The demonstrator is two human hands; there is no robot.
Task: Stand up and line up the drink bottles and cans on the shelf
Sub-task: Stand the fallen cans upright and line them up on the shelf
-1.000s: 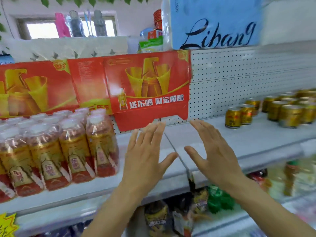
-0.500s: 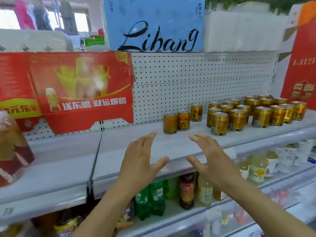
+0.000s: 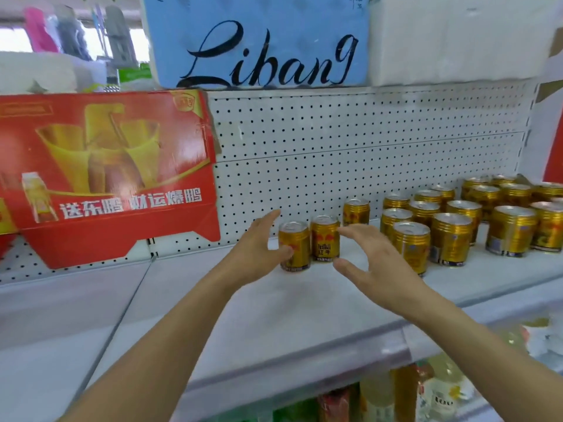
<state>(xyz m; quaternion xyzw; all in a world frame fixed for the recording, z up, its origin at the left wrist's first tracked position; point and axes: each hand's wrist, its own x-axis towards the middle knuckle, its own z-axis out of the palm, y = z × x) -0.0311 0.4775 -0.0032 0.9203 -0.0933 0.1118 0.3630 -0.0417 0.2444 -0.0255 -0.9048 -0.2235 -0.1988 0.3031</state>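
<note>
**Two open grips reach around the first gold cans**

Both grips are released, fingers stretched and a little spread, and neither one holds anything. The left hand (image 3: pixel 256 251) is at the left side of the leftmost gold can (image 3: pixel 294 246); its thumb lies in front of the can's lower part, and whether it touches the can I cannot tell. The right hand (image 3: pixel 370 263) is on the other side, its fingers reaching in front of the second can (image 3: pixel 325 239), its thumb low and pointing toward the left hand. So these two upright cans stand between the two grips, just beside each other, on the white shelf (image 3: pixel 274 315).

A third can (image 3: pixel 355 212) stands a little behind the right hand's fingers, close to the perforated back panel (image 3: pixel 350 141). The larger group of cans (image 3: pixel 451 233), all upright, stands to the right of the right grip, in loose rows. To the left of the left grip, well apart, a red cardboard display (image 3: pixel 115 178) leans against the back panel. Above both grips is a blue pack (image 3: pixel 256 41) with the dark word "Libang". Under the shelf some bottles (image 3: pixel 438 391) show, blurred.
</note>
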